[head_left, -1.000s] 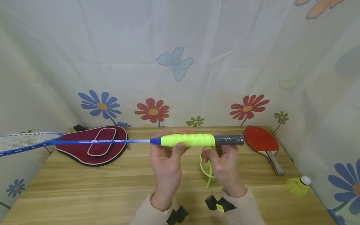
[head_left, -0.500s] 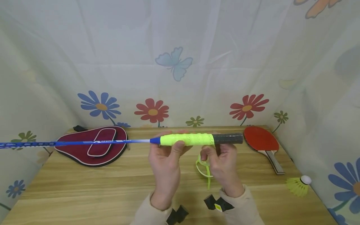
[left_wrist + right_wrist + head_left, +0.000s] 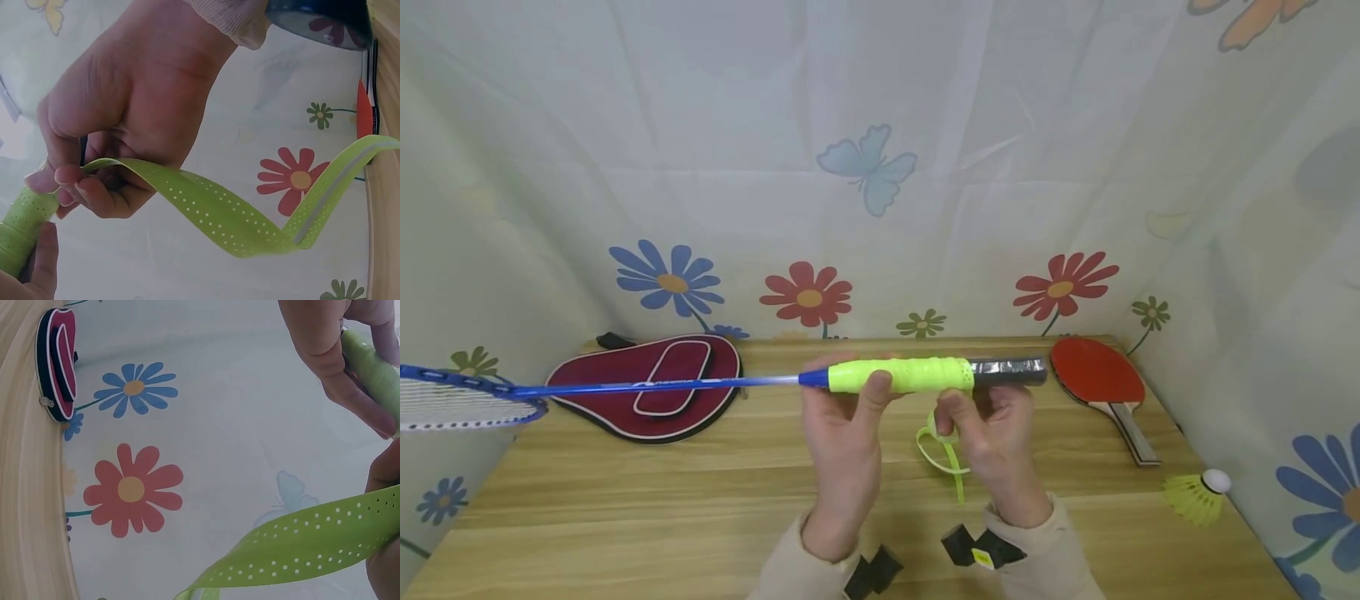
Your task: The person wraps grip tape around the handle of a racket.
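The blue racket (image 3: 760,381) starts at the far left, where the edge of the head view cuts off part of its round head. Its thin shaft runs in front of a dark red case (image 3: 610,412) on the wooden table (image 3: 625,500) and hides a strip of it. Next, the left hand (image 3: 842,467) holds the racket up above the table. Its thumb is on the front of the bright yellow wrap (image 3: 917,375); its fingers bend behind, mostly hidden. Then the right hand (image 3: 1003,446) pinches the loose tape (image 3: 212,215) between thumb and bent fingers. The tape hangs down in a curl, and the left wrist view cuts off its far part. The handle's dark end (image 3: 1009,371) sticks out past the wrap; I cannot tell if right fingers touch it. Farther right lie a red paddle (image 3: 1097,371) and a yellow shuttlecock (image 3: 1197,495).
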Tool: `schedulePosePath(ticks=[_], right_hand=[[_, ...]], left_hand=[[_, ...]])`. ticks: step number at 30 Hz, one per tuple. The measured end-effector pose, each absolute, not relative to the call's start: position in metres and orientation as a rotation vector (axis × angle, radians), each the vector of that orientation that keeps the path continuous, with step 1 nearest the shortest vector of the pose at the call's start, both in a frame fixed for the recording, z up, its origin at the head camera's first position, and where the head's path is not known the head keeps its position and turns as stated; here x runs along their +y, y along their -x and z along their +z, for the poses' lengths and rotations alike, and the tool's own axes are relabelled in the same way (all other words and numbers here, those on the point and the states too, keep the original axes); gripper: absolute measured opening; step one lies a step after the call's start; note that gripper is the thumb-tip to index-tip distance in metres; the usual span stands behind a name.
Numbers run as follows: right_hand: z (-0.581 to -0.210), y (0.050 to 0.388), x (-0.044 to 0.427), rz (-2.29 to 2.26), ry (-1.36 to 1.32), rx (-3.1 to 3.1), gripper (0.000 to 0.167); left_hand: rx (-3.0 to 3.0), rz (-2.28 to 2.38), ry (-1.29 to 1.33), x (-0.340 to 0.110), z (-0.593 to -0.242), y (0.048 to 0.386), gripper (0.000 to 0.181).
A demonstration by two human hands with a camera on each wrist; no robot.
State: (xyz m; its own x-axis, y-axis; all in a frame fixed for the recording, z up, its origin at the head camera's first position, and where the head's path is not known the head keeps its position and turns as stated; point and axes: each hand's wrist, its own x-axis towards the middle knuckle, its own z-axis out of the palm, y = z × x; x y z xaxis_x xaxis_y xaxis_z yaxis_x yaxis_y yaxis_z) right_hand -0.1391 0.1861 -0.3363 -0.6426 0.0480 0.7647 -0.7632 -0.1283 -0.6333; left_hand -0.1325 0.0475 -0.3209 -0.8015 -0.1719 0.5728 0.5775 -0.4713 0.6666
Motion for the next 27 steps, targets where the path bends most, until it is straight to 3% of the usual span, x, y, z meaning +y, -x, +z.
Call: schedulePosePath(ticks=[9, 19, 27], right_hand=[[-0.332, 0.137, 0.193, 1.783, -0.780, -1.633, 0.008], [-0.331, 0.141, 0.199, 1.829, -0.926, -1.588, 0.032], [-0.332, 0.141, 0.193, 1.817, -0.897, -1.534, 0.016]], left_hand=[[-1.334, -2.278, 0.781, 0.048, -0.319, 0.130, 0.038], [-1.311, -2.256, 0.733, 0.050, -0.320, 0.131, 0.031], [-1.244, -2.310, 0.686, 0.052, -0.320, 0.131, 0.028]])
